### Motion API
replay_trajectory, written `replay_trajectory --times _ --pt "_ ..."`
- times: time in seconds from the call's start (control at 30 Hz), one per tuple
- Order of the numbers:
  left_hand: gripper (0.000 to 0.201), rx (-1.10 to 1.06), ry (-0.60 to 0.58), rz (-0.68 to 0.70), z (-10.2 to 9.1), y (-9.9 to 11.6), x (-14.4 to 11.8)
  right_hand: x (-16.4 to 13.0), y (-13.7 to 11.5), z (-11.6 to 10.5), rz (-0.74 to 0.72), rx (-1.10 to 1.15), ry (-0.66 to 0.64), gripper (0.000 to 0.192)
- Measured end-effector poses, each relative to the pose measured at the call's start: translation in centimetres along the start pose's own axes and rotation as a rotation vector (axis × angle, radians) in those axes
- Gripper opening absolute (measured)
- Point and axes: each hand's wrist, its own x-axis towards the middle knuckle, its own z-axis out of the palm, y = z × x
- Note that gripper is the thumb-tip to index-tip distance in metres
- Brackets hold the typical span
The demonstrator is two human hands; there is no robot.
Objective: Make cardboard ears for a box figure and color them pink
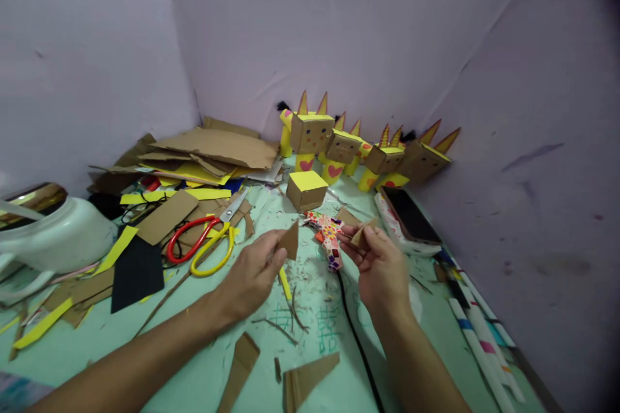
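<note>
My left hand (259, 264) pinches a small cardboard triangle (289, 241) between thumb and fingers. In my right hand (382, 264) is another small cardboard piece (361, 237), partly hidden by the fingers. Between the hands lies a patterned glue gun (329, 232) with a black cord (349, 319) trailing toward me. Just behind it sits a small cardboard box with a yellow top (307, 190). Cardboard offcuts (310, 377) lie on the table in front of me.
Red-and-yellow-handled scissors (213, 239) lie left among paper scraps, beside a white watering can (62, 232). Stacked cardboard (217, 145) stands behind. Several cardboard-headed figures (312, 132) line the back wall. At right are a phone (411, 214) and white markers (484, 348).
</note>
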Motion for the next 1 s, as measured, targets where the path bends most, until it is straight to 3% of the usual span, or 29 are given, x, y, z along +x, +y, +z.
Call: replay_trajectory --times 0.07,0.13,0.23,0.37,0.43,0.53,0.63,0.7,0.8,0.83,0.9,0.97,1.0 --pt "0.034 0.22 -0.035 0.068 1.3 -0.6 0.2 -0.1 0.1 0.1 0.014 -0.016 0.004 0.015" --pt "0.034 0.296 -0.063 0.077 2.1 -1.0 0.4 -0.2 0.1 0.2 0.042 -0.019 0.003 0.015" --pt "0.028 0.268 -0.165 0.098 2.3 -0.7 -0.2 -0.2 -0.1 0.2 0.058 0.005 0.005 0.011" --pt "0.026 0.186 -0.225 0.189 2.1 1.3 -1.8 -0.4 -0.3 0.4 0.058 0.037 0.034 0.008" --pt "0.024 0.219 -0.293 0.35 2.7 2.6 -2.8 -0.5 -0.4 0.5 0.075 0.059 0.042 0.007" --pt "0.021 0.345 -0.351 0.727 4.9 4.2 -4.5 -0.3 -0.6 0.2 0.071 0.106 0.062 0.007" --pt "0.026 0.552 -0.363 0.837 7.5 4.5 -5.6 0.2 -0.9 -0.4 0.062 0.172 0.081 0.007" --pt "0.022 0.677 -0.414 0.779 8.3 4.0 -5.8 0.5 -1.1 -0.7 0.091 0.207 0.084 0.008" --pt "0.034 0.798 -0.454 0.475 7.6 2.2 -6.2 0.5 -1.4 -0.7 0.179 0.255 0.057 0.009" --pt "0.038 0.8 -0.444 0.384 6.8 1.3 -6.6 0.4 -1.5 -0.6 0.21 0.271 0.046 0.008" --pt "0.051 0.802 -0.289 0.257 4.3 -0.7 -8.1 0.0 -1.7 -0.3 0.26 0.299 0.039 0.005" --pt "0.047 0.764 -0.122 0.264 1.0 -2.7 -10.2 -0.4 -1.8 0.0 0.303 0.314 0.048 0.005" --pt "0.041 0.767 -0.1 0.255 -0.8 -3.5 -11.3 -0.5 -1.9 0.1 0.321 0.321 0.047 0.005"
